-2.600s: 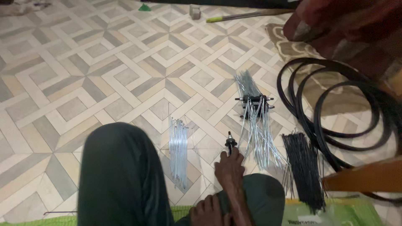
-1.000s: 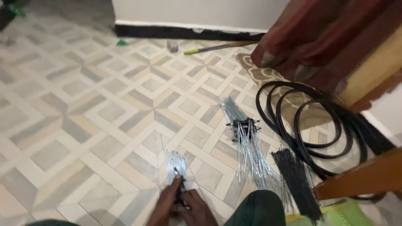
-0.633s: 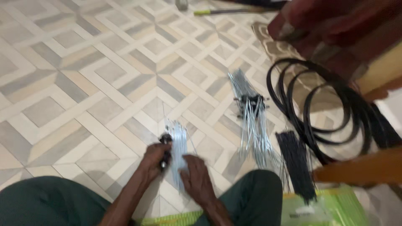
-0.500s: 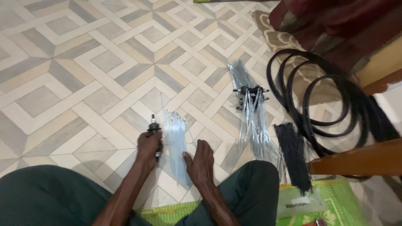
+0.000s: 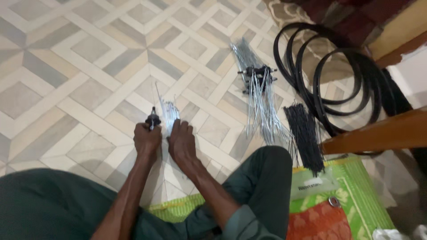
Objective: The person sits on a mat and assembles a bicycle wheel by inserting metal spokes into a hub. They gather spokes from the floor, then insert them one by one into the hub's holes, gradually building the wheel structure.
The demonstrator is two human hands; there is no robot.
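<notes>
Your left hand (image 5: 147, 138) grips the hub (image 5: 153, 120); beside it, your right hand (image 5: 180, 140) presses flat on thin, springy spokes (image 5: 170, 114), best pinched mid-length.

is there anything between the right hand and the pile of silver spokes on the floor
Nothing visible. The right hand already rests on the near end of the silver spokes, with only bare tiled floor around them. The left hand sits just beside it, gripping a small black hub, not across the pile.

A clear plastic packet with white label (image 5: 312, 187) lies on the green mat (image 5: 356, 195).
</notes>
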